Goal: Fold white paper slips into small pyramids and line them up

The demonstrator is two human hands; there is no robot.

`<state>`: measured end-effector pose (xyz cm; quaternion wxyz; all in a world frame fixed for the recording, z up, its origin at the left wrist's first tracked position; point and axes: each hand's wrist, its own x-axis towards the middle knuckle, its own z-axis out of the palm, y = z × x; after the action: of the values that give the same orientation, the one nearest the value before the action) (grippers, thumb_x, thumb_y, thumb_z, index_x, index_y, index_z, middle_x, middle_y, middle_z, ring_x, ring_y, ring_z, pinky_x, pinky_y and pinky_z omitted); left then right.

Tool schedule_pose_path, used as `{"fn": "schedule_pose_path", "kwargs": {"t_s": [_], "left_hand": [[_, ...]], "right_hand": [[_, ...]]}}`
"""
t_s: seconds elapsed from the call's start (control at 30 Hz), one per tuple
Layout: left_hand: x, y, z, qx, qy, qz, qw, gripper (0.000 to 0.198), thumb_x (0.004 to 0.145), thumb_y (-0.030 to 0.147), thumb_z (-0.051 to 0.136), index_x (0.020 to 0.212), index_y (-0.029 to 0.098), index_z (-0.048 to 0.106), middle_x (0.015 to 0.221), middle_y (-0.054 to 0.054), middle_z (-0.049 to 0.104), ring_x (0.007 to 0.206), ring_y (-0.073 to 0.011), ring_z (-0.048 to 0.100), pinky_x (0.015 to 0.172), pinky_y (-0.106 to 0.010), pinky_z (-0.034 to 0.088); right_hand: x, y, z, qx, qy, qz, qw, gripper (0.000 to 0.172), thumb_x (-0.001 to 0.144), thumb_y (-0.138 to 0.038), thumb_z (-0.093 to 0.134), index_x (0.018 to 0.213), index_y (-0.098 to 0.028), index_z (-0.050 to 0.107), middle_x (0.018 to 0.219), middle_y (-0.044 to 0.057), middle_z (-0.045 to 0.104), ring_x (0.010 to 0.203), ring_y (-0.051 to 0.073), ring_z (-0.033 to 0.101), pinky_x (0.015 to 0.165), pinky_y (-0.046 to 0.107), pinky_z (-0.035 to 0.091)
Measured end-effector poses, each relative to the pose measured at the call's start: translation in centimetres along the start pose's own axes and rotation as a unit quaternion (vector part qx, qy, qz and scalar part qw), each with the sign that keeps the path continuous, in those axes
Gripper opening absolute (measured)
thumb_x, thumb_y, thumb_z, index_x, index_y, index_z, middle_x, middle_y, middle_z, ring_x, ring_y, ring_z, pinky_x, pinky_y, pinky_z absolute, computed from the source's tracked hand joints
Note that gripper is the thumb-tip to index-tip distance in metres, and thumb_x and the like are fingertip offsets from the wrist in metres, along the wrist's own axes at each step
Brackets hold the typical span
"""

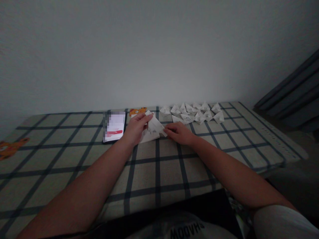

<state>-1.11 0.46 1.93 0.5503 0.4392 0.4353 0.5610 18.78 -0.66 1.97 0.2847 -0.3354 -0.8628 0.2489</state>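
Observation:
A folded sheet of white paper [155, 125] is held up between my two hands, above the checked tablecloth. My left hand [137, 127] grips its upper left edge, thumb on top. The fingers of my right hand [178, 132] pinch its lower right corner. More white paper [149, 135] lies below it, partly covered by the held piece and my left hand. Behind my right hand stand several folded paper boats [199, 117] in two uneven rows.
A tablet or large phone [114, 127] with a lit screen lies left of my left hand. The checked tablecloth [169, 172] has orange bear prints and covers the table up to a pale wall [159, 53]. A dark curtain [294, 83] hangs at the right.

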Motion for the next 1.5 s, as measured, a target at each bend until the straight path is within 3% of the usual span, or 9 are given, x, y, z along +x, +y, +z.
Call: {"fn": "schedule_pose_path", "kwargs": {"t_s": [0.13, 0.33, 0.5, 0.7, 0.9, 1.13, 1.33, 1.5], "left_hand": [[-0.4, -0.4, 0.1, 0.089, -0.039, -0.02, 0.995, 0.034, 0.061, 0.042, 0.078, 0.063, 0.018, 0.053, 0.056, 0.005, 0.052, 0.048, -0.0096, 0.048, 0.046, -0.022, 0.034], [-0.7, -0.9, 0.0, 0.25, -0.048, 0.068, 0.965, 0.041, 0.068, 0.047, 0.072, 0.056, 0.018, 0.046, 0.051, 0.006, 0.04, 0.046, -0.0073, 0.035, 0.044, -0.022, 0.024], [-1.0, -0.5, 0.3, 0.31, -0.074, 0.101, 0.943, 0.039, 0.071, 0.048, 0.068, 0.056, 0.017, 0.05, 0.052, 0.006, 0.039, 0.048, -0.0083, 0.034, 0.046, -0.023, 0.023], [-1.3, -0.1, 0.5, 0.285, -0.05, 0.124, 0.949, 0.037, 0.073, 0.045, 0.068, 0.055, 0.017, 0.05, 0.053, 0.005, 0.041, 0.05, -0.0083, 0.035, 0.048, -0.023, 0.027], [-0.6, -1.0, 0.0, 0.193, 0.015, 0.103, 0.976, 0.041, 0.066, 0.044, 0.074, 0.053, 0.018, 0.046, 0.051, 0.005, 0.043, 0.047, -0.008, 0.037, 0.045, -0.022, 0.026], [-0.4, -0.5, 0.0, 0.114, 0.048, 0.106, 0.987, 0.027, 0.066, 0.04, 0.075, 0.068, 0.016, 0.062, 0.064, 0.001, 0.061, 0.055, -0.0112, 0.052, 0.051, -0.023, 0.039], [-0.4, -0.5, -0.2, 0.14, 0.067, 0.122, 0.98, 0.027, 0.066, 0.04, 0.075, 0.073, 0.015, 0.065, 0.065, 0.0, 0.062, 0.056, -0.0118, 0.054, 0.054, -0.024, 0.041], [-0.4, -0.9, -0.1, 0.142, 0.054, 0.093, 0.984, 0.028, 0.066, 0.041, 0.075, 0.066, 0.016, 0.061, 0.061, 0.001, 0.061, 0.054, -0.0122, 0.053, 0.05, -0.023, 0.039]], "right_hand": [[-0.1, 0.0, -0.1, 0.019, -0.001, 0.01, 1.0, 0.032, 0.089, -0.029, 0.044, 0.06, -0.015, 0.05, 0.054, -0.004, 0.044, 0.052, 0.008, 0.04, 0.053, 0.023, 0.026], [0.1, 0.2, 0.3, 0.13, 0.064, 0.061, 0.988, 0.025, 0.088, -0.038, 0.05, 0.081, -0.016, 0.059, 0.065, -0.002, 0.054, 0.058, 0.009, 0.048, 0.054, 0.022, 0.036], [0.4, 0.9, 0.7, 0.158, 0.093, 0.06, 0.981, 0.022, 0.085, -0.037, 0.056, 0.083, -0.016, 0.061, 0.071, -0.001, 0.056, 0.061, 0.009, 0.049, 0.057, 0.022, 0.038], [0.8, 1.0, 0.8, 0.184, 0.107, 0.086, 0.973, 0.019, 0.081, -0.035, 0.058, 0.081, -0.015, 0.059, 0.07, -0.001, 0.055, 0.061, 0.009, 0.048, 0.056, 0.021, 0.039], [0.9, 0.6, 0.6, 0.193, 0.06, 0.122, 0.972, 0.018, 0.082, -0.033, 0.055, 0.078, -0.015, 0.056, 0.06, -0.004, 0.052, 0.05, 0.007, 0.045, 0.049, 0.021, 0.035], [0.6, 0.5, 0.4, 0.154, 0.052, 0.123, 0.979, 0.013, 0.079, -0.027, 0.055, 0.077, -0.014, 0.059, 0.063, -0.001, 0.059, 0.054, 0.008, 0.052, 0.052, 0.021, 0.038], [0.5, 0.7, 0.4, 0.171, 0.049, 0.123, 0.976, 0.014, 0.08, -0.028, 0.054, 0.079, -0.014, 0.058, 0.064, -0.001, 0.061, 0.054, 0.008, 0.054, 0.053, 0.02, 0.041], [0.4, 0.9, 0.5, 0.159, 0.041, 0.111, 0.98, 0.017, 0.081, -0.03, 0.055, 0.079, -0.014, 0.06, 0.064, 0.0, 0.06, 0.056, 0.008, 0.054, 0.053, 0.02, 0.041]]}}
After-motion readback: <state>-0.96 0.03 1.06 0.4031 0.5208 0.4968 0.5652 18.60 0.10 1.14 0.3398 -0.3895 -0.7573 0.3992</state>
